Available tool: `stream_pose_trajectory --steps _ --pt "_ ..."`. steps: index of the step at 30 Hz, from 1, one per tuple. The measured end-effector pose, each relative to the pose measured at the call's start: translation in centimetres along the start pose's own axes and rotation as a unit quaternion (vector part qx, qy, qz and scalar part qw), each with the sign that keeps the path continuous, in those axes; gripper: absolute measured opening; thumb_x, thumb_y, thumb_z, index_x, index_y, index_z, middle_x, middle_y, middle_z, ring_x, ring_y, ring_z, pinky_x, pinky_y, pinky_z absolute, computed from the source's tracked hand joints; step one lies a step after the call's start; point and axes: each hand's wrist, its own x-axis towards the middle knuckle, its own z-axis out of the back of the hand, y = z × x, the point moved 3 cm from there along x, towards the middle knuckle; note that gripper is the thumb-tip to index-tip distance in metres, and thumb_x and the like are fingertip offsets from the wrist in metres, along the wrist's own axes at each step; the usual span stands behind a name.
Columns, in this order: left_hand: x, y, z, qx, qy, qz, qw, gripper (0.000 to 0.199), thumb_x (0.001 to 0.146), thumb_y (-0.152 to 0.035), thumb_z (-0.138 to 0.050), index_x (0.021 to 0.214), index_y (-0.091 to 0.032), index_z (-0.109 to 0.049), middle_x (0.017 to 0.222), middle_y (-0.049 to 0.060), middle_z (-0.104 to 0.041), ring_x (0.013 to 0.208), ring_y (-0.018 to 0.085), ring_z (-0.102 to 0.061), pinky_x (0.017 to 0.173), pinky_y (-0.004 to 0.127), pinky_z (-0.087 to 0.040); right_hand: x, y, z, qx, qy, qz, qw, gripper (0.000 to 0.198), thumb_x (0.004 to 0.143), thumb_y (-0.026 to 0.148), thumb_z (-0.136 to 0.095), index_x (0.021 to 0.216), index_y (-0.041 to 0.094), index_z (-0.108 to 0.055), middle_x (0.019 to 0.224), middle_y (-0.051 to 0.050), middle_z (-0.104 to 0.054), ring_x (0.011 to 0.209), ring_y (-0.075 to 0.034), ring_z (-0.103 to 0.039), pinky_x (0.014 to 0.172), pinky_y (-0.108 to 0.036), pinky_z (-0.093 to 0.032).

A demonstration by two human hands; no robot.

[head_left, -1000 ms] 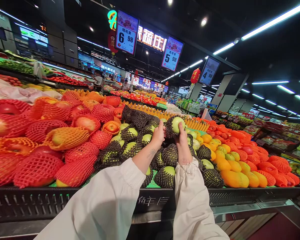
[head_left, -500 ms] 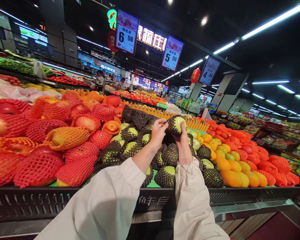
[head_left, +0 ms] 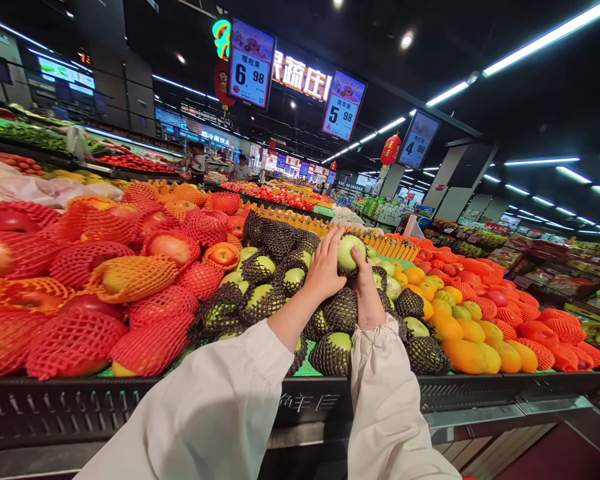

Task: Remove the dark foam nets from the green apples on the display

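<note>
A green apple [head_left: 349,252] is held up over the heap in my right hand [head_left: 365,288], the thumb lying across its right side. No black net shows on the visible part of this apple. My left hand [head_left: 324,268] is just to its left, back of the hand toward me and fingers stretched forward and up. I cannot tell whether its fingertips touch the apple. Beneath both hands lie several green apples in black foam nets [head_left: 341,310], resting on a green mat [head_left: 307,363].
Red-netted apples [head_left: 165,247] fill the left side of the stand. Orange fruit [head_left: 467,333] and red-netted fruit [head_left: 555,327] lie to the right. A black ledge [head_left: 205,400] runs along the front. Price screens [head_left: 344,107] hang overhead, and people [head_left: 196,160] stand far back.
My left hand has gone from a pinch at the apple's net to stretched fingers beside it. The apple showed black netting before and now looks bare in my right hand.
</note>
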Motion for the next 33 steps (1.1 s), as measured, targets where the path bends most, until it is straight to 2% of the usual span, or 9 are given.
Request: stream_pose_trajectory --steps 2,5,9,13,18,21,25,27,33 --pt "0.0 0.0 0.2 0.034 0.014 -0.007 0.999 0.102 0.064 -0.001 -0.064 0.153 -0.027 -0.022 0.164 0.010 -0.025 0.148 0.032 -0.030 0.119 0.052 -0.032 -0.5 0.3 -0.4 -0.017 0.009 -0.011 1.000 0.056 0.056 0.048 -0.087 0.101 0.020 -0.067 0.098 -0.006 -0.075 0.094 -0.026 -0.072 0.085 -0.042 -0.062" --pt "0.0 0.1 0.2 0.069 0.014 -0.007 0.998 0.101 0.063 -0.003 -0.069 0.152 -0.028 -0.027 0.156 0.010 -0.038 0.143 0.031 -0.038 0.115 0.049 -0.038 -0.7 0.5 -0.6 -0.059 0.011 -0.014 0.998 0.055 0.052 0.045 -0.090 0.095 0.019 -0.067 0.091 -0.005 -0.075 0.091 -0.025 -0.071 0.080 -0.037 -0.062" --pt "0.2 1.2 0.7 0.029 -0.086 0.116 0.989 0.095 0.059 -0.018 -0.084 0.142 -0.025 -0.039 0.139 0.011 -0.050 0.130 0.032 -0.050 0.109 0.044 -0.044 -0.1 0.3 -0.2 -0.029 0.026 -0.056 0.998 0.062 0.063 0.072 -0.074 0.097 0.020 -0.068 0.091 -0.005 -0.076 0.083 -0.020 -0.072 0.064 -0.028 -0.061" --pt "0.4 2.5 2.8 0.049 -0.242 0.245 0.938 0.090 0.062 -0.019 -0.085 0.139 -0.021 -0.037 0.140 0.014 -0.047 0.132 0.032 -0.048 0.114 0.045 -0.039 -0.1 0.8 0.3 0.028 -0.023 -0.071 0.997 0.067 0.079 0.081 -0.050 0.098 0.019 -0.068 0.091 -0.007 -0.077 0.073 -0.016 -0.073 0.049 -0.022 -0.056" --pt "0.4 3.7 4.9 0.150 -0.295 0.342 0.879 0.091 0.066 -0.008 -0.077 0.143 -0.023 -0.033 0.148 0.016 -0.039 0.135 0.036 -0.042 0.108 0.052 -0.043 -0.6 1.3 0.3 0.044 -0.060 -0.044 0.996 0.064 0.083 0.078 -0.046 0.090 0.018 -0.068 0.082 -0.006 -0.075 0.066 -0.014 -0.070 0.047 -0.020 -0.053" --pt "0.3 4.0 5.0 0.168 -0.278 0.352 0.878 0.093 0.065 -0.007 -0.076 0.145 -0.025 -0.032 0.148 0.017 -0.040 0.134 0.039 -0.041 0.106 0.057 -0.043 -0.4 1.1 0.6 0.000 -0.073 -0.015 0.997 0.065 0.077 0.080 -0.052 0.091 0.019 -0.068 0.087 -0.006 -0.073 0.071 -0.014 -0.068 0.050 -0.021 -0.051" --pt "0.6 3.9 4.1 0.148 -0.239 0.300 0.912 0.100 0.063 -0.018 -0.083 0.148 -0.025 -0.029 0.144 0.018 -0.045 0.132 0.040 -0.043 0.107 0.057 -0.040 0.0 1.1 1.3 -0.114 -0.097 0.069 0.986 0.054 0.073 0.068 -0.066 0.097 0.020 -0.067 0.101 -0.005 -0.070 0.088 -0.016 -0.065 0.058 -0.021 -0.049" --pt "0.7 3.9 3.6 0.143 -0.212 0.275 0.927 0.104 0.062 -0.025 -0.086 0.149 -0.024 -0.028 0.141 0.018 -0.048 0.130 0.038 -0.046 0.108 0.055 -0.041 0.2 1.0 1.4 -0.117 -0.091 0.075 0.986 0.051 0.075 0.067 -0.065 0.099 0.021 -0.067 0.102 -0.004 -0.069 0.091 -0.017 -0.064 0.059 -0.022 -0.048" --pt "1.0 4.7 1.8 0.192 0.014 0.275 0.942 0.106 0.060 -0.037 -0.089 0.148 -0.018 -0.031 0.136 0.022 -0.057 0.128 0.041 -0.051 0.104 0.053 -0.043 0.2 0.6 1.2 -0.064 -0.073 0.037 0.995 0.056 0.074 0.072 -0.062 0.094 0.020 -0.068 0.099 -0.005 -0.069 0.082 -0.015 -0.065 0.055 -0.020 -0.048"
